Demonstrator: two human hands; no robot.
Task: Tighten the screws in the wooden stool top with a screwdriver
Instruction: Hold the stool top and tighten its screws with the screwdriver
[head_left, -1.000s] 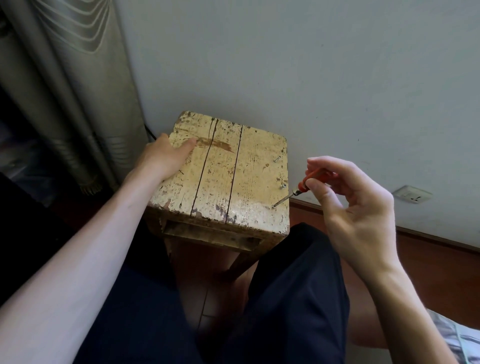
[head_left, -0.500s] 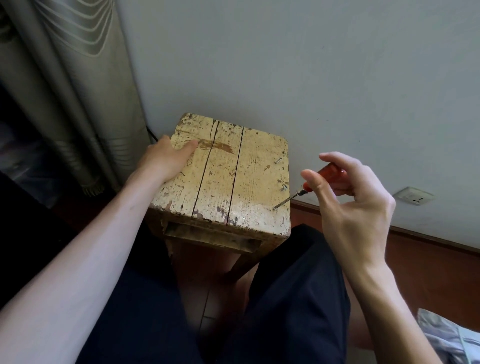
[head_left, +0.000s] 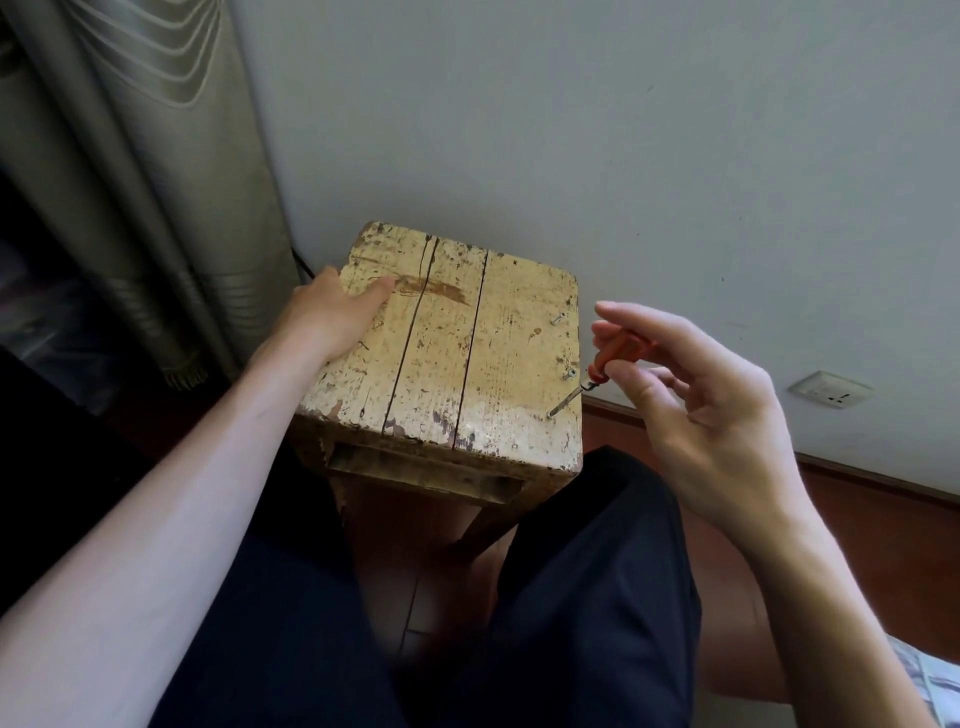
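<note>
Orange-handled screwdriver (head_left: 610, 356), pinched by right hand (head_left: 711, 415), touches stool top (head_left: 441, 364).

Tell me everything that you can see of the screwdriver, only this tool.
The screwdriver is small, with an orange handle that looks like plastic and a thin grey metal shaft. It is tilted: the tip is down on the stool top, near its front right corner, and the handle points up and to the right. The right hand pinches the handle between thumb and fingers.
</note>
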